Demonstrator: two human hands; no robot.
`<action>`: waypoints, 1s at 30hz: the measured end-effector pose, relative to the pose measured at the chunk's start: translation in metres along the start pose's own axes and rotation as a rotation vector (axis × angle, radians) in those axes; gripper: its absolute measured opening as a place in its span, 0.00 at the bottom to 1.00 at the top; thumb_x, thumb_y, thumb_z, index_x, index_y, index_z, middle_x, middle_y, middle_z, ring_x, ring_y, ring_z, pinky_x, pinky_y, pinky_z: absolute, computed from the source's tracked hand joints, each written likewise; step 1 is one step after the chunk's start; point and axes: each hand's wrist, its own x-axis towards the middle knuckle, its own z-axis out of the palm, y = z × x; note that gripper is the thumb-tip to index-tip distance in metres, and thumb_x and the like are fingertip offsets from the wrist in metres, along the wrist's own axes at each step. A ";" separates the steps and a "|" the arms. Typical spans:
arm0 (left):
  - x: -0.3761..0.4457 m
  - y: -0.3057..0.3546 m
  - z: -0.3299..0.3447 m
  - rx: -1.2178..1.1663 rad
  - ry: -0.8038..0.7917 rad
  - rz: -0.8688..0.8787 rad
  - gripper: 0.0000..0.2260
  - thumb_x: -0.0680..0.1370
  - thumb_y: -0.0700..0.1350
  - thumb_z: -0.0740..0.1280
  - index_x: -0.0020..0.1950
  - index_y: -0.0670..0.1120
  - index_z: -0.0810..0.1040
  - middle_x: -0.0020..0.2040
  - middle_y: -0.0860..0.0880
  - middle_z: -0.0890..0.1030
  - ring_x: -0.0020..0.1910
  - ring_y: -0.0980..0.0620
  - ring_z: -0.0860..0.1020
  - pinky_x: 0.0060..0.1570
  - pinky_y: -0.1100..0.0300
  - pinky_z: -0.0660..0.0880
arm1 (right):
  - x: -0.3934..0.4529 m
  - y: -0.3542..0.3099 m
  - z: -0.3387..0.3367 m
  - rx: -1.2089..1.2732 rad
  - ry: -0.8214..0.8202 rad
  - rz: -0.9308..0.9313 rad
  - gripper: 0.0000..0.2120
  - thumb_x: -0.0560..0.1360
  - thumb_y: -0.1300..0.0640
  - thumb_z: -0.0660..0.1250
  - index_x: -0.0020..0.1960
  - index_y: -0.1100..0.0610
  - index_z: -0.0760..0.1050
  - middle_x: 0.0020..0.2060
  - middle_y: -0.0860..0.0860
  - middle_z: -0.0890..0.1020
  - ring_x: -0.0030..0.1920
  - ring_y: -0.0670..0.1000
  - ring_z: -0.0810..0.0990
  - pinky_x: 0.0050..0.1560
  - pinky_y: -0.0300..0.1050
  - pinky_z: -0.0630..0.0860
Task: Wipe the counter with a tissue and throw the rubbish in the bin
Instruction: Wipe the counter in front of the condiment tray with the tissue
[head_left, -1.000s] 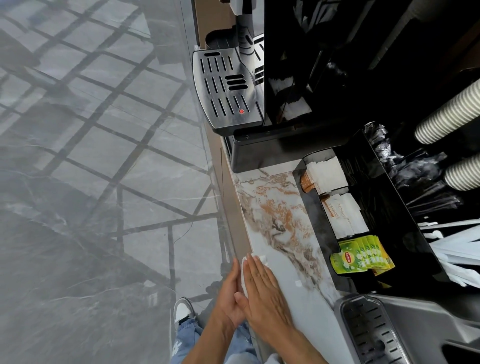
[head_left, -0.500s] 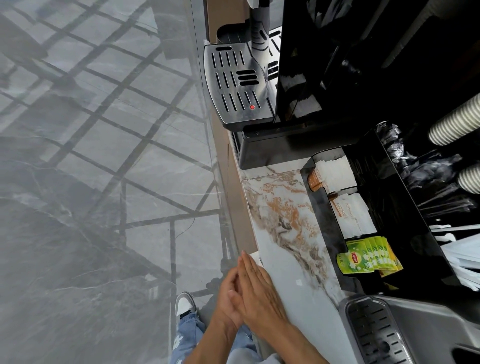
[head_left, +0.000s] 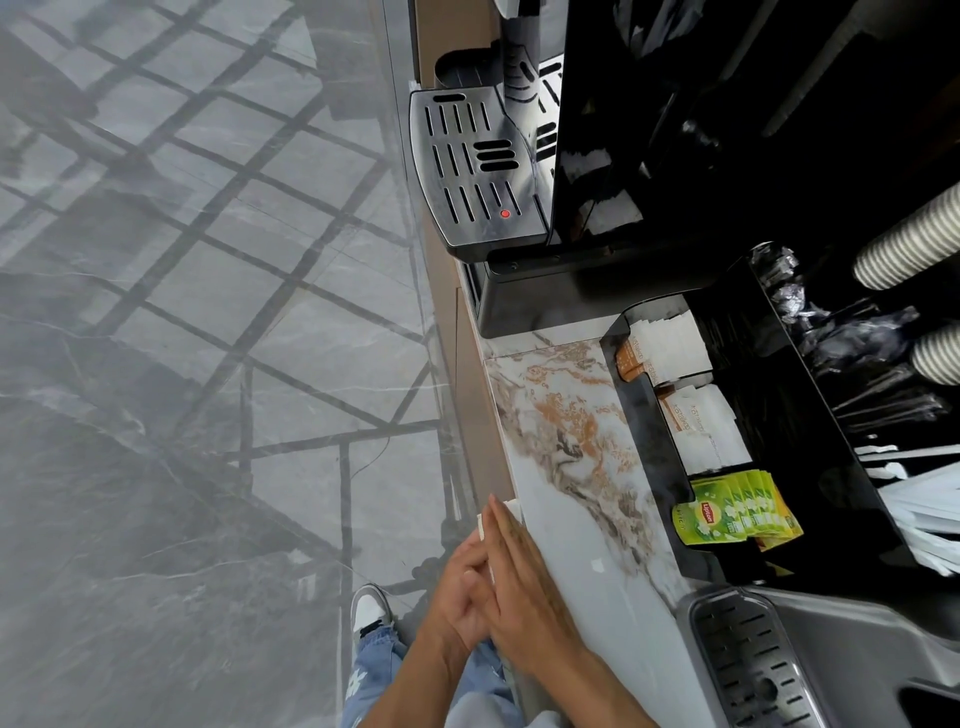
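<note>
The marble counter runs up the middle of the head view, white with orange-brown veins. At its left edge my right hand lies flat over a white tissue. Only the tissue's tip and a thin strip show. My left hand is cupped against it from the floor side, just off the counter edge, so the tissue is pressed between both palms. A small white scrap lies on the counter to the right of my hands. No bin is in view.
A black coffee machine with a steel drip tray stands at the counter's far end. A black organiser holds sugar sachets and green tea bags. A second drip tray sits near right. Paper cups lie at far right. Grey floor tiles are to the left.
My right hand slid the tissue left across the counter to its edge. My left hand closed up against it, and most of the tissue is now hidden between my palms.
</note>
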 end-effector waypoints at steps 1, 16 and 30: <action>0.000 0.000 -0.001 -0.033 0.028 -0.016 0.14 0.76 0.38 0.65 0.60 0.39 0.82 0.57 0.38 0.84 0.55 0.43 0.84 0.51 0.53 0.82 | -0.001 -0.002 -0.002 0.006 -0.002 0.002 0.30 0.83 0.39 0.42 0.80 0.49 0.40 0.80 0.40 0.40 0.80 0.43 0.43 0.77 0.40 0.43; 0.000 0.020 -0.026 -0.161 0.308 -0.088 0.24 0.76 0.37 0.61 0.73 0.35 0.67 0.69 0.32 0.74 0.56 0.35 0.82 0.56 0.39 0.78 | -0.034 0.000 -0.071 0.540 0.286 0.440 0.24 0.81 0.43 0.52 0.77 0.44 0.59 0.72 0.30 0.62 0.71 0.27 0.58 0.70 0.31 0.57; -0.033 0.066 0.048 0.101 -0.012 -0.068 0.18 0.79 0.39 0.64 0.67 0.33 0.74 0.67 0.30 0.76 0.64 0.35 0.77 0.60 0.43 0.78 | -0.006 -0.035 -0.107 1.084 0.158 0.483 0.21 0.71 0.44 0.73 0.60 0.53 0.79 0.53 0.54 0.86 0.55 0.52 0.84 0.56 0.50 0.80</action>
